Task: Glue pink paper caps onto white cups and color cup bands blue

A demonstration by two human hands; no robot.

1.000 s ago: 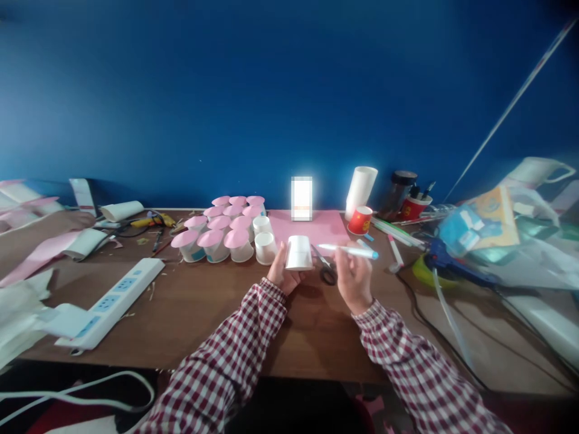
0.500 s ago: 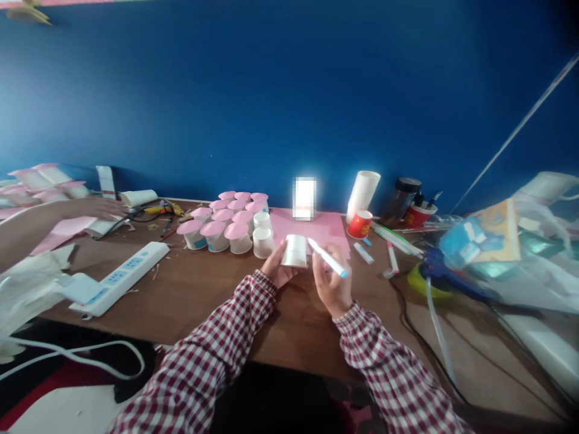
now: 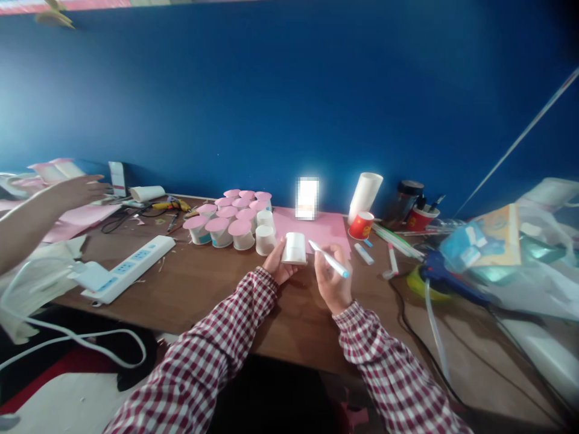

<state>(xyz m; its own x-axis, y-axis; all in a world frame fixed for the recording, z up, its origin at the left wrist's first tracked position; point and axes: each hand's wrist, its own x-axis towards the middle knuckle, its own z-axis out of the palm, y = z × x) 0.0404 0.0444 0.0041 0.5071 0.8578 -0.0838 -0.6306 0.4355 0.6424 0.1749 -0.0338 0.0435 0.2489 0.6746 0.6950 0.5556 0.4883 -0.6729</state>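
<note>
My left hand is wrapped round a white paper cup, which is upside down with its rim low. In my right hand is a white marker pen with a light blue end, held like a pencil. Its tip points at the cup's right side, a small gap away. To the left stand two plain upturned white cups and several cups topped with pink paper discs. A sheet of pink paper lies behind my hands.
A red paper cup and a tall white cup stack stand right of the pink sheet. A white power strip lies left. A blue glue gun is at right. A co-worker's arm reaches in from the left.
The view has shifted slightly, moving the table things a little rightward. The co-worker's hand at left has lifted. My hands keep the cup and marker almost in the same place.
</note>
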